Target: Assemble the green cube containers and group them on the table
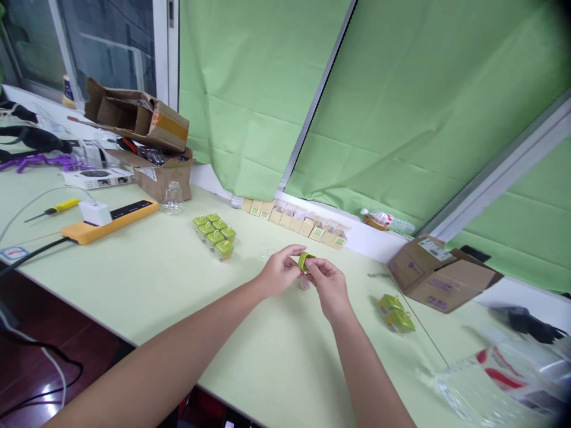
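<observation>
A small green lid [303,260], tilted so that its hollow underside shows, is between my two hands above the middle of the table. My right hand [329,288] pinches its near right edge between thumb and fingers. From the other side, the curled fingers of my left hand [280,272] close on the lid's left edge. Just below them is a small clear piece [304,284], partly hidden and blurred. Left of my hands stands a group of small clear containers with green lids [215,236]. A smaller group of the same green-lidded containers [396,314] is on the right.
A row of small beige boxes [292,220] lines the wall. An orange power strip [125,219], a clear bottle-shaped piece [173,198] and stacked cardboard boxes [163,181] occupy the left. Rightward are another cardboard box [430,273] and a large clear plastic bottle [473,380].
</observation>
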`<state>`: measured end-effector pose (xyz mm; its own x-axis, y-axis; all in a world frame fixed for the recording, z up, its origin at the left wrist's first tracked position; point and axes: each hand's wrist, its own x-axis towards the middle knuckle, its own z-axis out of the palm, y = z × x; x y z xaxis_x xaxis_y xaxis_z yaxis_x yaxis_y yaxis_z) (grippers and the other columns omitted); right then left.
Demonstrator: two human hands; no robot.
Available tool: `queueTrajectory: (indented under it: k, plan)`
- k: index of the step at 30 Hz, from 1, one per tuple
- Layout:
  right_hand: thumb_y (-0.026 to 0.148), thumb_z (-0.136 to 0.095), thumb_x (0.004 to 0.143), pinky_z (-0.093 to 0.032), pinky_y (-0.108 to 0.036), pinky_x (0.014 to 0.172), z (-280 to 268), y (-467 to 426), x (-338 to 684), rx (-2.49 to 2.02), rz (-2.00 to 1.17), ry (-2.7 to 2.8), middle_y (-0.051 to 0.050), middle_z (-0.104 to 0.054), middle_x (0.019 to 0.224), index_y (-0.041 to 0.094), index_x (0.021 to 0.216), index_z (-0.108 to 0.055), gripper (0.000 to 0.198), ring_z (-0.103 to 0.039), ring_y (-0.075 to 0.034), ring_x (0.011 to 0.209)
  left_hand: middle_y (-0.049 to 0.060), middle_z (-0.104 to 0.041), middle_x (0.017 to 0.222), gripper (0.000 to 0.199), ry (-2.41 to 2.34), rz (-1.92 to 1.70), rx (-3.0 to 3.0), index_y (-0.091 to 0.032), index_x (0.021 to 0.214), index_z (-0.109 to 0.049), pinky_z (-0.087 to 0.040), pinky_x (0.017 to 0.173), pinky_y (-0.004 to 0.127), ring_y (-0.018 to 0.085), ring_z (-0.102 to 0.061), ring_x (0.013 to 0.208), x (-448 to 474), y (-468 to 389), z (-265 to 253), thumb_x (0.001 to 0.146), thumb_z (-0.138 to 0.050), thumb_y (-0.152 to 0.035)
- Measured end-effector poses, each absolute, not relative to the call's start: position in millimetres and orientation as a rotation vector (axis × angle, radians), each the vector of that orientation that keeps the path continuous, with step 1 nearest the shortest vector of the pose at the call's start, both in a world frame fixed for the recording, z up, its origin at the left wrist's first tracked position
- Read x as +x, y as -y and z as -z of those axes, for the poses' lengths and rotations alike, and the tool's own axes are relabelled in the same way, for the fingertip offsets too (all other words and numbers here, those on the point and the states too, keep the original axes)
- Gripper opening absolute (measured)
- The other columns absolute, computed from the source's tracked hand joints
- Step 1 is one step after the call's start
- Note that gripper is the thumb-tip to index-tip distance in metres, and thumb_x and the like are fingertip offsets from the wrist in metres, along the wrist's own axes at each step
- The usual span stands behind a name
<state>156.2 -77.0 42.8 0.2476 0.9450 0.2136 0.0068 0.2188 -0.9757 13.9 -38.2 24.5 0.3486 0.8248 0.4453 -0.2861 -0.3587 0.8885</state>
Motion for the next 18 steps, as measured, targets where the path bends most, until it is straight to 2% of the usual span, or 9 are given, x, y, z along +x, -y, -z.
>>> queueTrajectory:
  k: [4,8,14,18]
  plan:
    - [0.046,-0.085,0.064,-0.056,-0.033,0.071,-42.5,77.0,157.5,-1.135,-0.921,1.084,-0.006,-0.072,0.091,0.018,0.082,-0.073,0.035,-0.066,-0.017,0.073,0.009,-0.068,0.102,0.027,-0.554,-1.222,1.281,-0.013,0.105,-0.067,-0.055,0.069,0.029,0.008,-0.06,0.063,14.6,28.6,-24.8,0.08,-0.066,-0.024]
    - [0.044,-0.087,0.06,-0.057,-0.033,0.07,-45.9,78.5,155.9,-1.109,-0.972,1.049,-0.006,-0.071,0.089,0.018,0.079,-0.073,0.036,-0.065,-0.017,0.072,0.007,-0.068,0.096,0.029,-0.52,-1.091,1.255,-0.013,0.101,-0.071,-0.052,0.069,0.027,0.007,-0.058,0.064,11.6,25.7,-24.3,0.076,-0.073,-0.029]
    - [0.037,-0.09,0.058,-0.055,-0.029,0.068,-47.6,80.5,153.7,-1.107,-0.992,1.038,-0.002,-0.068,0.086,0.018,0.075,-0.062,0.038,-0.064,-0.015,0.073,0.001,-0.065,0.078,0.012,-0.673,-1.156,1.248,-0.014,0.084,-0.069,-0.048,0.061,0.023,0.006,-0.055,0.058,11.4,24.0,-23.6,0.073,-0.063,-0.014]
    - [0.034,-0.09,0.06,-0.051,-0.025,0.061,-46.3,80.6,151.1,-1.055,-0.999,1.051,0.002,-0.066,0.082,0.022,0.08,-0.052,0.045,-0.063,-0.014,0.07,-0.003,-0.058,0.064,0.011,-0.772,-1.154,1.258,-0.015,0.078,-0.066,-0.043,0.052,0.021,0.006,-0.049,0.049,14.1,20.8,-23.0,0.073,-0.056,-0.014]
